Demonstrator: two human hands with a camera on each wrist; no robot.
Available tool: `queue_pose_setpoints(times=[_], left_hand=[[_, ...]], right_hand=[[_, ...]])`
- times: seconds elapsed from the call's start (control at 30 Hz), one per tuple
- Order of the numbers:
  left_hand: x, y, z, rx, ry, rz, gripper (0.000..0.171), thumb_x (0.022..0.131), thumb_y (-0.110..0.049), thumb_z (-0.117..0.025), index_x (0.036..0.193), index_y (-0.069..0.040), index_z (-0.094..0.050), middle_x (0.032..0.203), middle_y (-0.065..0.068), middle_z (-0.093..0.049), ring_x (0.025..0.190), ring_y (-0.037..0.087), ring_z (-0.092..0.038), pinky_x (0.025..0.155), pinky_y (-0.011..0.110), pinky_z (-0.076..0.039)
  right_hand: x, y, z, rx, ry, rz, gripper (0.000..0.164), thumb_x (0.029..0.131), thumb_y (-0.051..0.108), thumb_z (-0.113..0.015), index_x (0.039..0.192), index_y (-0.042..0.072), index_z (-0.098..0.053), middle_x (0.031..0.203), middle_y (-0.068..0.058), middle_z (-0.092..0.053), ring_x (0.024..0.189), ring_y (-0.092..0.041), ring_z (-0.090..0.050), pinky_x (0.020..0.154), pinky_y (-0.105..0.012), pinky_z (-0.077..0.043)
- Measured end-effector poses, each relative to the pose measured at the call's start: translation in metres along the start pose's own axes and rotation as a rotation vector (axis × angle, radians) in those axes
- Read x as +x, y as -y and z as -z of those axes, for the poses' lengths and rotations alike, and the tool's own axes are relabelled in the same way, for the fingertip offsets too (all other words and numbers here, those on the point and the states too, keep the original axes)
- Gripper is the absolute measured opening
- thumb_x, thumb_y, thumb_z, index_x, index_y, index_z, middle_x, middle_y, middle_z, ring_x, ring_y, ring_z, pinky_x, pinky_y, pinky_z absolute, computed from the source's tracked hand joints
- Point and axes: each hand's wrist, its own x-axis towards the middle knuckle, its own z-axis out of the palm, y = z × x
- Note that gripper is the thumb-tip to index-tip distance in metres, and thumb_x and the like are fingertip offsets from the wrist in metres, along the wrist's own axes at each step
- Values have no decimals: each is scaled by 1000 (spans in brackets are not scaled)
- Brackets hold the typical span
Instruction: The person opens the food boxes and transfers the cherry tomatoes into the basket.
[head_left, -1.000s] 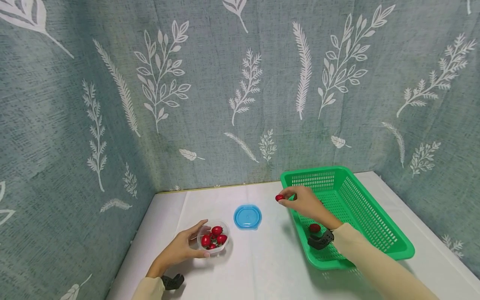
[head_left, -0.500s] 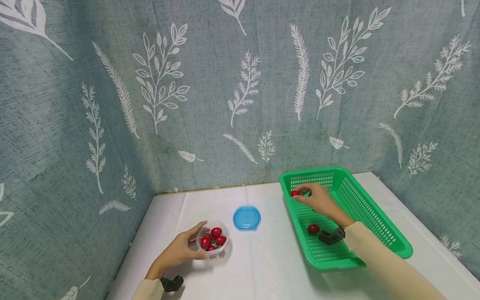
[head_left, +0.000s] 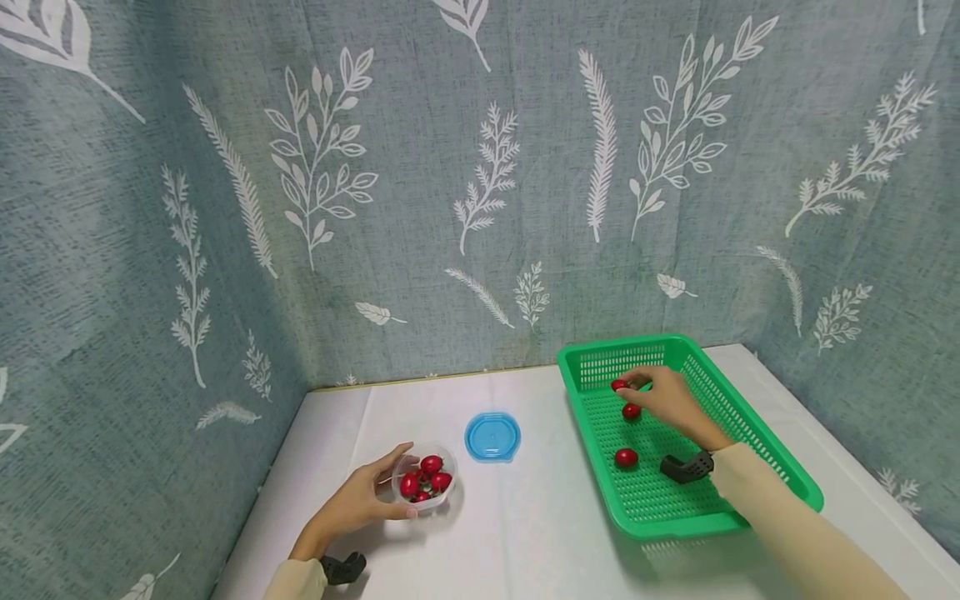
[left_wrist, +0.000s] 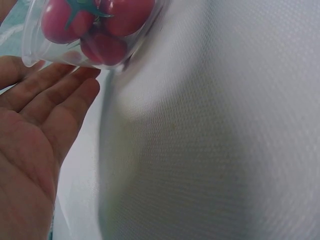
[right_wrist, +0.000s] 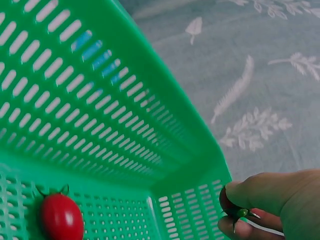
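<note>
My left hand (head_left: 358, 502) holds a small clear plastic container (left_wrist: 59, 53), thumb on the near side and fingers on the far side. Several red cherry tomatoes (head_left: 431, 465) with green tops fill part of it. Over the far end of the green basket (head_left: 693, 526), my right hand (head_left: 669, 402) pinches a cherry tomato (head_left: 618, 384) between thumb and fingers. The right wrist view shows the green stem of this tomato (right_wrist: 228, 202) at the fingertips. Two other tomatoes lie on the basket floor, one just below the hand (head_left: 632, 412) and one nearer (head_left: 626, 457).
Between the container and the basket, a blue lid (head_left: 492, 436) lies on the white tablecloth (head_left: 525, 517). A grey-green curtain (head_left: 420, 192) with white leaf prints stands behind the table and along both sides. The basket has raised slotted walls.
My right hand has moved right with the pinched tomato, from beyond the basket's left rim to inside it, uncovering the tomatoes there. The left hand and container have stayed in place.
</note>
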Motion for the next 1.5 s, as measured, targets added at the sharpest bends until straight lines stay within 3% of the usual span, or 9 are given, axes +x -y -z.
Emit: queue_pose_setpoints(times=[0.63, 0.93, 1.5], left_hand=[[-1, 8, 0, -6, -13, 17, 106, 80, -32, -91, 163, -9, -29, 152, 14, -51, 145, 36, -42, 110, 46, -45], [1, 7, 0, 4, -15, 24, 105, 80, -33, -91, 163, -10, -30, 153, 13, -51, 145, 37, -41, 110, 47, -45], [0, 6, 0, -15, 2, -12, 105, 81, -27, -91, 162, -6, -29, 153, 17, -49, 146, 40, -40, 110, 45, -44]], right_hand=[[-3, -14, 4, -65, -18, -56, 27, 97, 20, -74, 116, 2, -74, 108, -18, -71, 99, -36, -65, 76, -48, -55], [-4, -17, 6, -84, 62, -131, 28, 95, 19, -74, 115, 0, -73, 105, -17, -71, 97, -35, -65, 74, -47, -55], [-4, -19, 4, -109, 107, -143, 31, 95, 16, -74, 120, -2, -72, 109, -19, -71, 102, -41, -65, 78, -52, -55]])
